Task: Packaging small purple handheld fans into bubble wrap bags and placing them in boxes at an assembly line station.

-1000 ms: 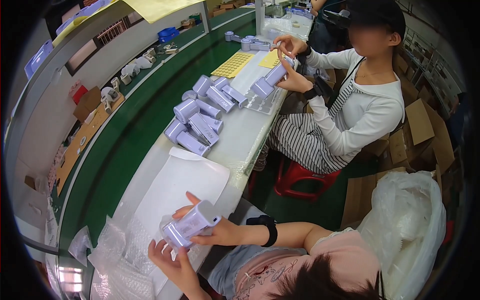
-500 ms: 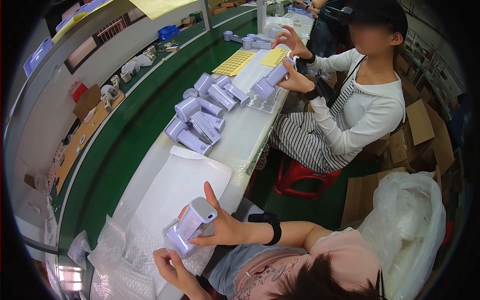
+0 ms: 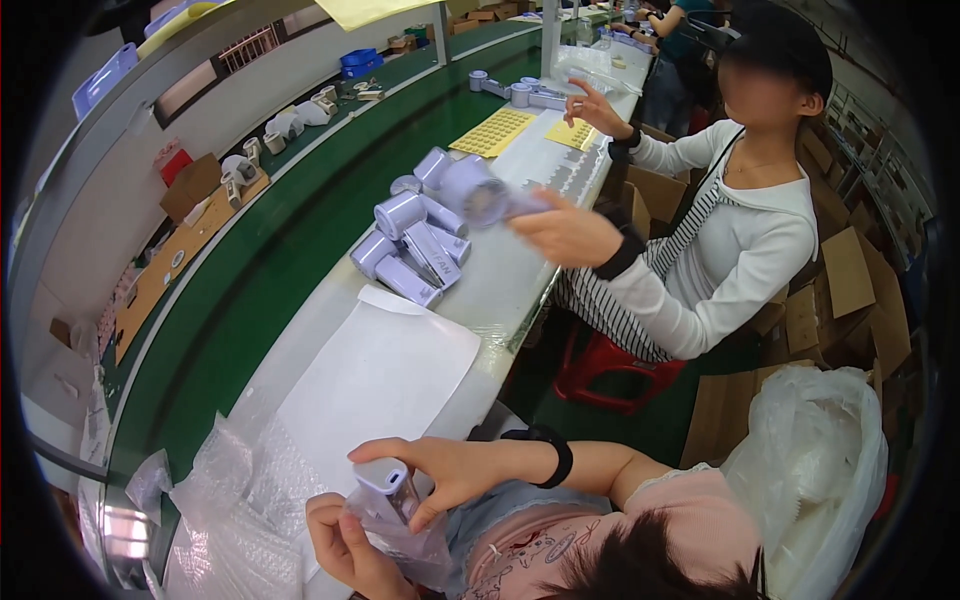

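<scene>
Here at the near end of the worktop (image 3: 495, 300), all eyes go to the lavender device (image 3: 385, 476), upright or nearly so, its ported end poking out of a clear bag (image 3: 430, 550) just off the near edge. The right hand (image 3: 440, 468) has it clamped, thumb on one side and forefinger reaching round the top; the left hand (image 3: 345, 548), thumb and fingertips together, seems to pinch the film lower down. It looks like a bagging step, and the smart play is a firm right grip on the body, with the left drawing the film up evenly so no corner snags or tears it. Thumbs clear of the mouth, please, and the port end square! Beyond lies a white sheet (image 3: 375, 380), smooth and handy for setting down; bubble wrap (image 3: 230, 510) sprawls left, best not brushed. Farther off, a co-worker's blurred hand (image 3: 570, 235) holds another lavender piece (image 3: 480, 192) beside the pile (image 3: 415, 245).
</scene>
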Tool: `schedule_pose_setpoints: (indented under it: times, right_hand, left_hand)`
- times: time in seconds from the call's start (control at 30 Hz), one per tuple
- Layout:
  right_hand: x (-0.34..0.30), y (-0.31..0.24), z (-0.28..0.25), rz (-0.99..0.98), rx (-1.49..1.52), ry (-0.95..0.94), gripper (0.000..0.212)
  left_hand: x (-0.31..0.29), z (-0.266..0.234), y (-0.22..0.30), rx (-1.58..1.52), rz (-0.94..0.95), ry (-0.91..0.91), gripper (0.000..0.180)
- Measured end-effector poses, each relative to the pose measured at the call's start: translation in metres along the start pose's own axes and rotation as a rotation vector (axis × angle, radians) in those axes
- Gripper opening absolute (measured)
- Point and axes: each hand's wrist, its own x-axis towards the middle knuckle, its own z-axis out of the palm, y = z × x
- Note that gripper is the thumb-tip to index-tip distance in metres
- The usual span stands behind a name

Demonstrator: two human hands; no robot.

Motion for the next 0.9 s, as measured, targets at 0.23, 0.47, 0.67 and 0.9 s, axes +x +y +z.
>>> schedule_pose_setpoints:
  times: [0.23,0.47,0.67,0.9]
  right_hand:
    - [-0.006,0.008,0.003,-0.308,0.193,0.328,0.078]
    - [0.002,0.008,0.008,-0.692,-0.268,0.372,0.039]
    - [0.004,0.046,-0.020,-0.529,-0.588,0.660,0.020]
    - [0.012,0.076,-0.017,-0.523,-0.799,0.667,0.019]
  left_hand:
    - [0.006,0.036,0.028,-0.143,0.077,0.019,0.034]
    - [-0.009,0.000,0.004,-0.238,0.183,0.080,0.059]
    - [0.019,-0.117,0.073,0.412,0.416,-0.001,0.016]
    - [0.155,-0.127,0.058,0.813,0.208,-0.327,0.023]
